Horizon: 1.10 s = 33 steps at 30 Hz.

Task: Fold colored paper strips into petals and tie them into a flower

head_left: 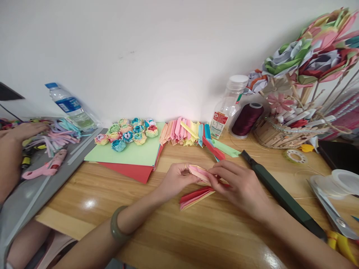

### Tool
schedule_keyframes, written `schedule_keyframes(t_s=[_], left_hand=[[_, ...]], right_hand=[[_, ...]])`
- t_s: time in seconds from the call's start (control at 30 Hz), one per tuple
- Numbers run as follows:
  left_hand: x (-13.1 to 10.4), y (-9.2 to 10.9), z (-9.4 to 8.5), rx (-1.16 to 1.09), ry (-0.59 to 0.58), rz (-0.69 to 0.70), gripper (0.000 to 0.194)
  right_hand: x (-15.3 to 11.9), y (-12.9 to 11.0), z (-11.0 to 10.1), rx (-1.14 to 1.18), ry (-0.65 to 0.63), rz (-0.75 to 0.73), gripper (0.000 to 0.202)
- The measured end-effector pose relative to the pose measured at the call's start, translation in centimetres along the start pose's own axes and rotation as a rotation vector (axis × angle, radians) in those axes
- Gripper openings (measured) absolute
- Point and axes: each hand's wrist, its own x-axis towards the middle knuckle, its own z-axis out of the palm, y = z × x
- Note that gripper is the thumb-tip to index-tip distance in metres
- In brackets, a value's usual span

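Observation:
Between my two hands, above the wooden table, is a folded pink paper piece [199, 173] with pale yellow edges. My left hand [177, 180] pinches its left end; a ring and a green bangle show on that arm. The right end is held by the fingers of my right hand [238, 185], which partly cover it. Just below, a small stack of folded red, pink and yellow strips [195, 198] lies on the table. Behind my hands stands a row of folded paper pieces [182, 131], with red and green strips at its right end.
Small paper flowers [127, 136] sit on green paper [134, 155] at the left. A dark green long tool [283, 194], scissors [333, 213], a thread spool [247, 120], a bottle [227, 108] and a flower basket [288, 132] are right. Another person's hand [26, 130] is far left.

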Motion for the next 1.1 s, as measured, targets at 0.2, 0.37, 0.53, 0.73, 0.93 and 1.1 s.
schedule_keyframes(t_s=[0.2,0.37,0.53,0.73,0.93,1.1], left_hand=[[0.4,-0.4,-0.1,-0.225,0.108,-0.116,0.009],[0.3,-0.5,-0.1,-0.307,0.108,-0.148,0.014],[-0.1,0.0,0.2,-0.327,0.015,-0.118,0.015],[-0.2,0.3,0.2,-0.388,-0.033,-0.113,0.016],[-0.1,0.0,0.4,-0.311,-0.036,-0.057,0.015],[-0.1,-0.1,0.4,-0.298,0.029,-0.046,0.014]], right_hand=[[0.0,-0.1,-0.7,-0.09,0.251,0.153,0.012],[0.3,-1.0,-0.9,0.118,0.144,0.05,0.01],[-0.1,-1.0,0.3,-0.052,0.083,-0.001,0.012],[-0.1,-0.4,0.3,-0.074,0.093,0.008,0.014],[0.2,-0.6,0.3,0.157,-0.019,0.23,0.013],[0.6,-0.8,-0.3,0.304,-0.054,0.275,0.019]])
